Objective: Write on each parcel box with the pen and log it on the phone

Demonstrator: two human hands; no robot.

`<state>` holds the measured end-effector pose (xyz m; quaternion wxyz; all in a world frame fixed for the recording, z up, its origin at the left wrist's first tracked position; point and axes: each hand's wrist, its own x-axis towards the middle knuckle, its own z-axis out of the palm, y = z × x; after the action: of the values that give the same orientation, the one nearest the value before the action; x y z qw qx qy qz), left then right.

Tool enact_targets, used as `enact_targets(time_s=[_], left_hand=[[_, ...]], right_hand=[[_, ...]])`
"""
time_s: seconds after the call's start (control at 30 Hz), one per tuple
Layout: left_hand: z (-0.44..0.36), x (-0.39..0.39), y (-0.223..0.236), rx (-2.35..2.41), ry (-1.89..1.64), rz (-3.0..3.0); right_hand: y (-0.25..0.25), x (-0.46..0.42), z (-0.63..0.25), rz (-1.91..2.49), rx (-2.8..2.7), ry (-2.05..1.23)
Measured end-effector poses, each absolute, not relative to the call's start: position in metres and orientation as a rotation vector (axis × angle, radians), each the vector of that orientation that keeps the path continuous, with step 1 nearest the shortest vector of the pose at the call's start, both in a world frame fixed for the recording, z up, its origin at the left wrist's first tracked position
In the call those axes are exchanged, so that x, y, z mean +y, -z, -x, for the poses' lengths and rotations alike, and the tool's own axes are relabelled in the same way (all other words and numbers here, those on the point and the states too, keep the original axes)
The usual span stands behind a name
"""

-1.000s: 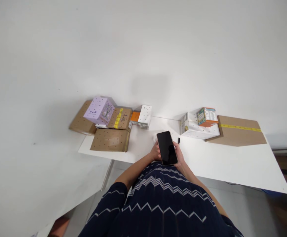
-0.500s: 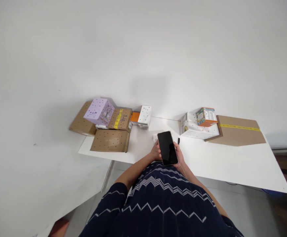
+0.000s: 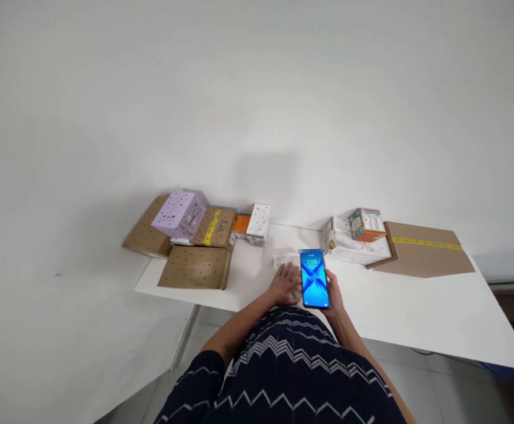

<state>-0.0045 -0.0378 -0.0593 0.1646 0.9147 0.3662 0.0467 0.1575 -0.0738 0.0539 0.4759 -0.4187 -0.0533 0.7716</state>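
My right hand (image 3: pixel 335 294) is closed round a smartphone (image 3: pixel 314 279), its lit blue screen facing up and showing the time 2:59. Close to the phone's left side, my left hand (image 3: pixel 284 285) lies with its fingers spread over a white sheet of paper (image 3: pixel 279 259). Most of the paper is hidden under that hand and the phone. Both hands are near the front edge of the white table (image 3: pixel 257 272).
Several brown boxes (image 3: pixel 195 268), a purple box (image 3: pixel 172 213) and a white dotted box (image 3: pixel 259 221) stand at left. On the right are a white carton (image 3: pixel 358 250) bearing an orange box (image 3: pixel 367 225), and a large brown box (image 3: pixel 424 250). A wall (image 3: pixel 257 106) rises behind.
The phone's dark screen has lit up, and the phone has moved right in my right hand. My left hand has come off it and spread onto the paper. The view has tilted up slightly.
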Motion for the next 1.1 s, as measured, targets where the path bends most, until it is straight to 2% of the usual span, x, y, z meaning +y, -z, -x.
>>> enact_targets(time_s=[0.13,0.23,0.33,0.47,0.6,0.8,0.97,1.1], left_hand=[[0.007,-0.037,0.054,0.994,-0.157,-2.593],[0.008,-0.038,0.054,0.996,-0.171,-2.584],[0.008,-0.038,0.056,0.995,-0.192,-2.592],[0.008,-0.038,0.056,0.994,-0.189,-2.602],[0.009,-0.035,0.053,0.976,-0.161,-2.607],[0.023,-0.04,0.047,1.014,-0.284,-2.515],[0.042,-0.046,0.058,1.709,-0.543,-1.753],[0.04,-0.04,0.066,1.682,-0.399,-1.417]], right_hand=[[-0.022,-0.083,-0.206,1.257,-0.214,-1.532],[0.01,-0.098,-0.245,1.678,-0.369,-1.229],[0.037,-0.115,-0.271,2.193,-0.81,-0.941],[0.058,-0.129,-0.276,2.671,-1.18,-0.59],[0.064,-0.133,-0.265,2.811,-1.271,-0.439],[0.052,-0.12,-0.253,2.745,-1.261,-0.424],[0.044,-0.089,-0.217,2.172,-1.261,-1.024],[0.045,-0.066,-0.179,1.965,-1.065,-1.32]])
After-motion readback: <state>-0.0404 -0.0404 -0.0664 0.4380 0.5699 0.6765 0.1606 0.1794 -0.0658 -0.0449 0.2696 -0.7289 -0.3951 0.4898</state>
